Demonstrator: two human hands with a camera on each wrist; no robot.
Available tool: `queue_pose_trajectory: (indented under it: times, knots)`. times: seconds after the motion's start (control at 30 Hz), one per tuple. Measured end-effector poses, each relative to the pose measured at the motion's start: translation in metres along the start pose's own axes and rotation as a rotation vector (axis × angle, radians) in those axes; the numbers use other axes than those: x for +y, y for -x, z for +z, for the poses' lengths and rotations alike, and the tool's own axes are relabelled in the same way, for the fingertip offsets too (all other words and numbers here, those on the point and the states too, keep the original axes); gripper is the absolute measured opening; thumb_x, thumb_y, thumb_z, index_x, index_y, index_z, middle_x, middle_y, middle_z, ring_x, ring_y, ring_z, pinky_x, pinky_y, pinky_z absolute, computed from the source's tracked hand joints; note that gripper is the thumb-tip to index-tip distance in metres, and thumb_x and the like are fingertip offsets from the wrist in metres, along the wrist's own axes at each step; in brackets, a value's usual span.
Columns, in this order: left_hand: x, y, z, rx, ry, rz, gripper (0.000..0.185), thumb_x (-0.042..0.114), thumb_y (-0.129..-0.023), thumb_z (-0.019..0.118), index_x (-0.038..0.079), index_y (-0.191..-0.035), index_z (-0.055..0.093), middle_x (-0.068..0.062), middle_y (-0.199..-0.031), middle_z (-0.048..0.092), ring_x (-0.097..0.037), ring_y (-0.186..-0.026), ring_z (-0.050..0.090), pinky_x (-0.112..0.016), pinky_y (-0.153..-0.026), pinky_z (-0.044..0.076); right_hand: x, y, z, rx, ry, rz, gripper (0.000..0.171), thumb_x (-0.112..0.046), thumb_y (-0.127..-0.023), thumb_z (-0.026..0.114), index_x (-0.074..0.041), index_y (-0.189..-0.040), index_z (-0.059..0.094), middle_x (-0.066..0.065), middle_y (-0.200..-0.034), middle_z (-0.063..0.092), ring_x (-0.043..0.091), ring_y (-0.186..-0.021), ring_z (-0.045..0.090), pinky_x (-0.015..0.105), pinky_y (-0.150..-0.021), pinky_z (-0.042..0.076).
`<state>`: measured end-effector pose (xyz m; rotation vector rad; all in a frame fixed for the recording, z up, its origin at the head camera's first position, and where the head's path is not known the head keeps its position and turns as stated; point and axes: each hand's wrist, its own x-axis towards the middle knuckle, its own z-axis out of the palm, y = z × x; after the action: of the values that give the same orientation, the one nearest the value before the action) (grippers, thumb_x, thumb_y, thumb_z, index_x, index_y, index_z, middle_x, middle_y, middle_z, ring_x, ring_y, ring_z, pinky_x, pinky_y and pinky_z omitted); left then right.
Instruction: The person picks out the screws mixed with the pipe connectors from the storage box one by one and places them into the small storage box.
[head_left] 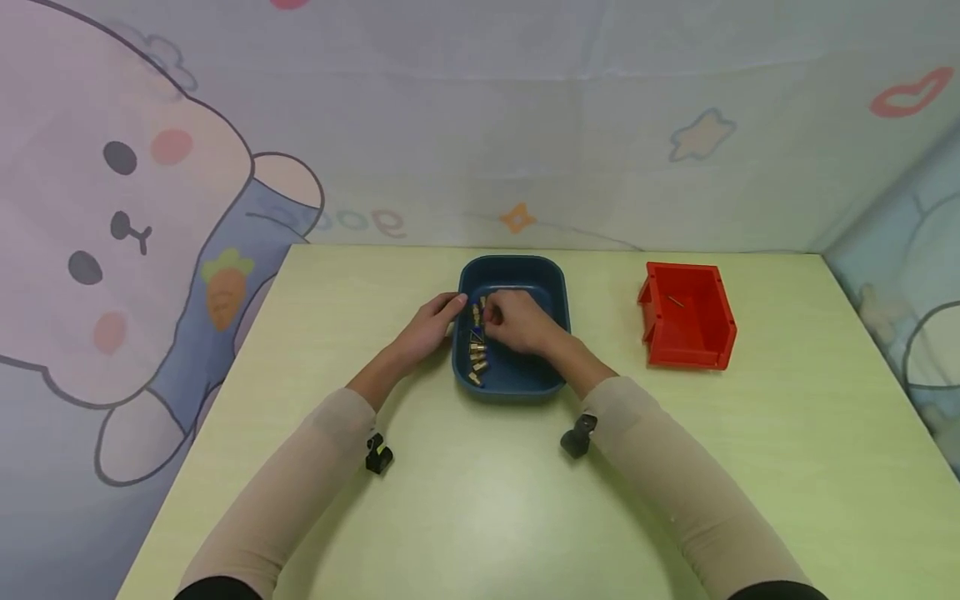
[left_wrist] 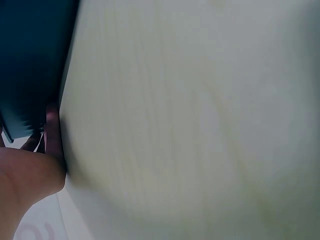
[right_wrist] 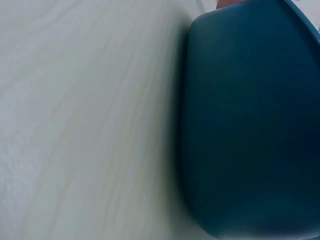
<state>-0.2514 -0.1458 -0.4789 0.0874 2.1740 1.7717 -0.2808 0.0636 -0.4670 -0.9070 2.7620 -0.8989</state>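
Note:
A dark blue rectangular tub (head_left: 517, 385) stands on the table. Along its inner left side lie several small brass-coloured pieces (head_left: 477, 348), with bits of blue among them; their exact kind is too small to tell. My left hand (head_left: 429, 327) holds the tub's left side, thumb at the rim and fingers along the outer wall. In the left wrist view, the fingers (left_wrist: 53, 127) touch that wall. My right hand (head_left: 517, 321) reaches into the tub with curled fingers over the brass pieces. Whether its fingertips pinch one is hidden. The right wrist view shows only the tub's outer wall (right_wrist: 245, 125).
A red open-fronted bin (head_left: 688, 354) stands to the right of the tub, with one small thin metal piece (head_left: 676, 301) inside. Behind the pale table (head_left: 480, 500) hangs a printed cloth (head_left: 480, 125). Small black cameras are strapped to both wrists.

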Motion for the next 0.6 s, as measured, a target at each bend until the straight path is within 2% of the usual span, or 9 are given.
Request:
queue_pose_trajectory:
  times: [0.1, 0.27, 0.4, 0.6]
  knots:
    - [0.000, 0.001, 0.001, 0.000, -0.002, -0.011, 0.066, 0.051, -0.113, 0.045, 0.006, -0.161, 0.040, -0.016, -0.165, 0.041, -0.031, -0.153, 0.037, -0.053, -0.120, 0.041, -0.001, 0.002, 0.000, 0.002, -0.010, 0.002, 0.004, -0.007, -0.092, 0.073, -0.005, -0.094, 0.071, 0.006, -0.089, 0.070, 0.020, -0.082, 0.064, 0.036, -0.080, 0.056]
    - [-0.009, 0.004, 0.001, -0.004, -0.009, -0.023, 0.065, 0.050, -0.113, 0.045, 0.006, -0.160, 0.041, -0.016, -0.163, 0.043, -0.032, -0.152, 0.039, -0.054, -0.121, 0.040, -0.002, 0.007, 0.006, -0.009, -0.005, 0.003, 0.003, -0.007, -0.093, 0.073, -0.005, -0.093, 0.071, 0.005, -0.088, 0.069, 0.019, -0.081, 0.064, 0.035, -0.079, 0.056]
    - [-0.014, 0.010, 0.001, 0.006, -0.013, -0.017, 0.065, 0.051, -0.113, 0.044, 0.006, -0.159, 0.042, -0.016, -0.162, 0.044, -0.033, -0.152, 0.039, -0.055, -0.122, 0.037, -0.007, 0.010, 0.009, -0.007, -0.022, 0.001, 0.004, -0.007, -0.092, 0.073, -0.005, -0.093, 0.071, 0.005, -0.087, 0.069, 0.020, -0.081, 0.064, 0.035, -0.080, 0.056]
    - [-0.012, 0.022, 0.002, 0.030, -0.053, 0.003, 0.064, 0.051, -0.113, 0.045, 0.005, -0.157, 0.045, -0.017, -0.161, 0.046, -0.033, -0.151, 0.040, -0.053, -0.125, 0.032, -0.012, 0.013, 0.013, 0.002, -0.033, 0.005, 0.004, -0.006, -0.092, 0.074, -0.005, -0.093, 0.070, 0.005, -0.087, 0.069, 0.019, -0.081, 0.063, 0.035, -0.079, 0.056]
